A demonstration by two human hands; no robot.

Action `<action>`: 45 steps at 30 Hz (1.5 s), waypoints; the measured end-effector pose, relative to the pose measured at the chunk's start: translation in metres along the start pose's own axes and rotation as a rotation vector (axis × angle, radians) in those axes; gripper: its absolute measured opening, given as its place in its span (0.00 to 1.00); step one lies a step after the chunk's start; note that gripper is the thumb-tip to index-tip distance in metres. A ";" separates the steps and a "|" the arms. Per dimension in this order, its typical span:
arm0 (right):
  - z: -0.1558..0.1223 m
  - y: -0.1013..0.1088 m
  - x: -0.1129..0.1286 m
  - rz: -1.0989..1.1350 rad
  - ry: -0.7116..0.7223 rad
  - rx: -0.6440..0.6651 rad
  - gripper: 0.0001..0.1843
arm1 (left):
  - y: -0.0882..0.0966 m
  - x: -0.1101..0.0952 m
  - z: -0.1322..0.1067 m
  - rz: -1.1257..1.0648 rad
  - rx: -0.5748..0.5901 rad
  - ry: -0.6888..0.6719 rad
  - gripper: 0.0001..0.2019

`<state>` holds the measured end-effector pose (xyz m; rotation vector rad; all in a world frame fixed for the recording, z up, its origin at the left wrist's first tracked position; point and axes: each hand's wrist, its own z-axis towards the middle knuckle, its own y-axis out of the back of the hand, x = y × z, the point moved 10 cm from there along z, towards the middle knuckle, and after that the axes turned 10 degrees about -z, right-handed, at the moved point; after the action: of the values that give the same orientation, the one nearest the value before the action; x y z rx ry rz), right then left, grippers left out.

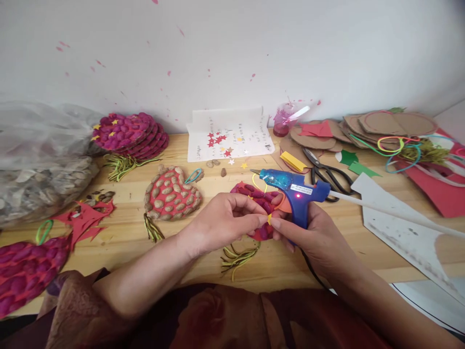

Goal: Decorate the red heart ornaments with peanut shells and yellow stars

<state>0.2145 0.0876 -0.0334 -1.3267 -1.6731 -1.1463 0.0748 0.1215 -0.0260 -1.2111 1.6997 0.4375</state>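
Between the fingertips of my left hand (221, 220) is a small yellow star (269, 219), pinched over a craft piece. My right hand (321, 237) is wrapped round the handle of a blue glue gun (279, 179); its thumb tip also comes up to the star. The glue gun's red light is lit, its nozzle points left, and a long white glue stick (392, 211) sticks out behind. Under both hands lies a red craft piece (250, 190) covered in magenta peanut-like shells, partly hidden. Its yellow-green tassel (238, 259) hangs toward me.
Behind the hands, paper (232, 133) holds red and yellow stars. Black scissors (327, 172) and cardboard shapes (385, 123) lie right. A stack of magenta pieces (127, 133), an unpainted shell piece (172, 194) and a plastic bag (39, 179) are left. Pink liquid stands in a cup (281, 127).
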 end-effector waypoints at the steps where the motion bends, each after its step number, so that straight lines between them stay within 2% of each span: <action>1: 0.000 -0.001 0.000 -0.010 -0.001 0.010 0.15 | 0.000 -0.001 0.000 0.018 0.000 -0.013 0.04; 4: -0.001 -0.003 0.002 -0.031 0.002 0.023 0.15 | -0.001 0.000 -0.001 0.050 0.004 -0.030 0.02; 9: 0.000 -0.002 -0.004 -0.033 -0.037 0.041 0.17 | 0.003 0.003 -0.003 0.102 0.018 0.007 0.05; 12: 0.000 0.001 -0.005 -0.053 -0.029 0.076 0.19 | 0.018 -0.005 -0.006 0.130 -0.019 -0.010 0.08; 15: -0.005 0.011 -0.004 -0.138 -0.033 0.079 0.24 | 0.041 -0.016 -0.011 0.185 -0.111 -0.071 0.11; 17: -0.010 0.020 -0.008 -0.216 -0.082 0.051 0.26 | 0.051 -0.018 -0.014 0.214 -0.145 -0.081 0.12; 19: -0.015 0.028 -0.008 -0.329 -0.070 0.028 0.28 | 0.056 -0.015 -0.015 0.241 -0.151 -0.059 0.11; 24: -0.025 0.031 0.000 -0.591 0.147 0.027 0.26 | 0.055 -0.019 -0.014 0.346 -0.146 -0.115 0.08; 28: -0.031 0.036 0.002 -0.642 0.209 0.012 0.21 | 0.053 -0.017 -0.012 0.364 -0.127 -0.147 0.08; 32: -0.036 0.036 0.013 -0.697 0.293 0.014 0.22 | 0.051 -0.013 -0.010 0.372 -0.112 -0.164 0.06; 45: -0.039 0.032 0.017 -0.817 0.257 0.046 0.15 | 0.047 -0.014 -0.010 0.407 -0.110 -0.158 0.07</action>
<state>0.2419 0.0597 0.0033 -0.4037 -2.0759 -1.6216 0.0290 0.1420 -0.0205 -0.8751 1.8019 0.8592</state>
